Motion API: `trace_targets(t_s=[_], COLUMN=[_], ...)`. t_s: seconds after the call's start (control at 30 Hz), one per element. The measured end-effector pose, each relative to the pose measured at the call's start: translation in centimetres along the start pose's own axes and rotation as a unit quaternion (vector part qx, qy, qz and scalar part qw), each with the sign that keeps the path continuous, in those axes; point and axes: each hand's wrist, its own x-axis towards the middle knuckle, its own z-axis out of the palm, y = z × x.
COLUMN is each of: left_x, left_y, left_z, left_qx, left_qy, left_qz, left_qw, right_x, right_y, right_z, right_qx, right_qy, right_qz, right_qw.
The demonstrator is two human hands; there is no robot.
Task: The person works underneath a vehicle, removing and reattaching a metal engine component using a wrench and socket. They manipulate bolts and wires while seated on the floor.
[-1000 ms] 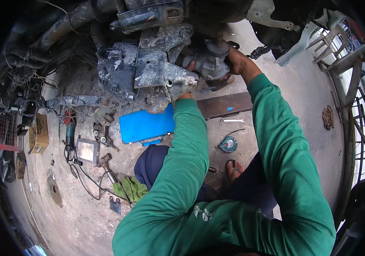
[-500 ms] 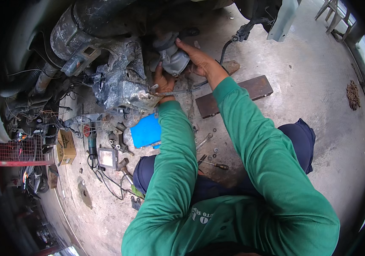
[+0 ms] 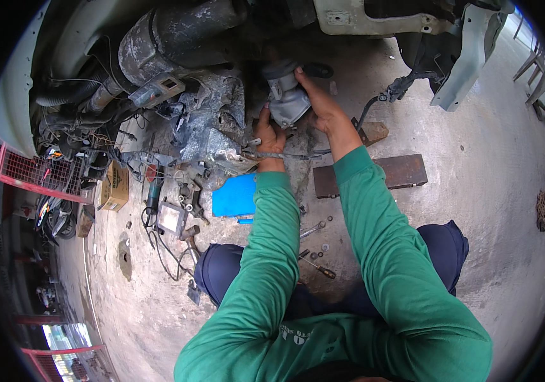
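Out ahead of me, under the vehicle, I hold a grey cast-metal housing with a round collar at its far end. My left hand is closed on its near left side, thumb pointing up along the metal. Around its right side curls my right hand, the thumb near the collar; its other fingers are mostly hidden. Just left of the housing is a dirty, torn-looking grey metal assembly. A ribbed cable runs past my left wrist. The housing's far end lies in shadow.
A blue case and a brown metal box lie on the concrete. Between my knees are a screwdriver and a wrench. An angle grinder and a hammer lie left. A bent metal bracket hangs at right.
The view has shifted, so the scene sits farther right and more of the vehicle's underside shows. Both hands still hold the housing, which looks slightly more upright.
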Motion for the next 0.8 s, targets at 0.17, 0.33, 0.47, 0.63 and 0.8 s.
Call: trace_targets(t_s=[0.17,0.33,0.47,0.63,0.8], left_x=[0.7,1.3,0.1,0.4,-2.7], left_y=[0.2,-0.8,-0.9,1.6,1.4], left_z=[-1.5,0.4,0.1,-2.4,2.4], left_qx=[-0.005,0.021,0.020,0.179,0.017], left_qy=[0.018,0.037,0.044,-0.001,0.065], left_qz=[0.041,0.087,0.069,0.170,0.035], left_qw=[0.999,0.995,0.996,0.969,0.997], right_x=[-0.4,-0.9,-1.6,-1.5,-2.5], right_y=[1.3,5.1,5.1,4.4,4.3], right_z=[-0.7,-2.6,-1.0,2.1,1.5], right_qx=[0.044,0.042,0.038,0.051,0.082], right_qy=[-0.045,-0.076,0.001,-0.023,0.007], right_qz=[0.002,-0.142,-0.116,-0.073,-0.087], right_qw=[0.998,0.986,0.993,0.996,0.993])
